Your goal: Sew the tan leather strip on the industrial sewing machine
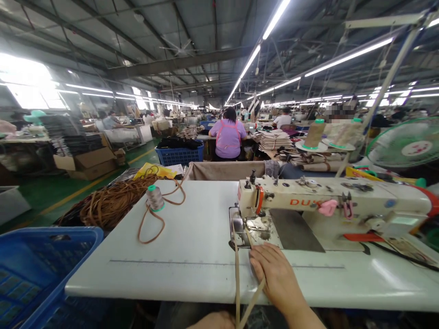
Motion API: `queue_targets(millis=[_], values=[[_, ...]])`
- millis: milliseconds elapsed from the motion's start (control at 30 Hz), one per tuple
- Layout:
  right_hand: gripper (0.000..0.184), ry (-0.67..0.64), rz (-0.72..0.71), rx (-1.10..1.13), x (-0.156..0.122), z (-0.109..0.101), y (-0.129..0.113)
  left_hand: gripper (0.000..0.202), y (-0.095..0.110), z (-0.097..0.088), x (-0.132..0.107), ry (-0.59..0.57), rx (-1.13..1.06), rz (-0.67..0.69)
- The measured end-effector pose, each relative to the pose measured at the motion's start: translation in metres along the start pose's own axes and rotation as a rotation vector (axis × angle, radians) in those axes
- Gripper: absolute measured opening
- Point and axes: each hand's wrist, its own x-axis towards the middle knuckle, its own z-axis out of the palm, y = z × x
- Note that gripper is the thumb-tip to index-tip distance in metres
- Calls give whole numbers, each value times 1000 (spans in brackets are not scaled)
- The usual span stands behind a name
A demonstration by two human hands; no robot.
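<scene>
Head feed only on my end. I had the right hand [272,272] palm down on the white worktable [195,224], just in front of the sewing machine [329,198]. Its fingers were together, closed down over a tan strip [252,304]. The strip came from beside the presser foot, went under the fingertips, then showed again below the thumb and dropped toward my lap.

A second tan run [237,274] lay left of it, from the needle plate straight down over the table's front edge. I couldn't tell if both were one piece. Left hand [216,321] sat at the bottom of frame, below the table edge, close to where the two runs met. Mostly cropped, so I couldn't tell whether its fingers were apart or clamped.

Left part of the tabletop: a thread cone [155,199], upright, with a loop of brown cord [163,226] beside it. Past the table's left edge I saw a heap of brown straps [113,201] and, nearer me, a blue crate [73,234]. Ahead, a co-worker in purple [228,139] sat facing away. Green-rimmed fan [408,144] stood far right.
</scene>
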Motion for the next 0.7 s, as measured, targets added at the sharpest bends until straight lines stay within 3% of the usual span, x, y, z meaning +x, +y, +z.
queue_targets(millis=[133,233,333,433,500,600,700], values=[[26,-17,34,28,0,-1,-3,32,1,1,-9,72,40,-60],[26,-35,51,32,0,-2,-4,38,6,2,-13,108,-29,9],[26,-45,67,35,0,-3,-6,31,3,3,-13,2,-1,81],[27,-46,85,39,0,-3,-6,21,-7,4,-13,-80,151,-18],[27,-45,91,43,0,-4,-7,23,-8,4,-12,-30,144,-57],[28,-46,90,54,0,-4,-7,30,-4,5,-11,69,1,0],[28,-42,86,60,0,-3,-6,26,-2,7,-12,52,29,46]])
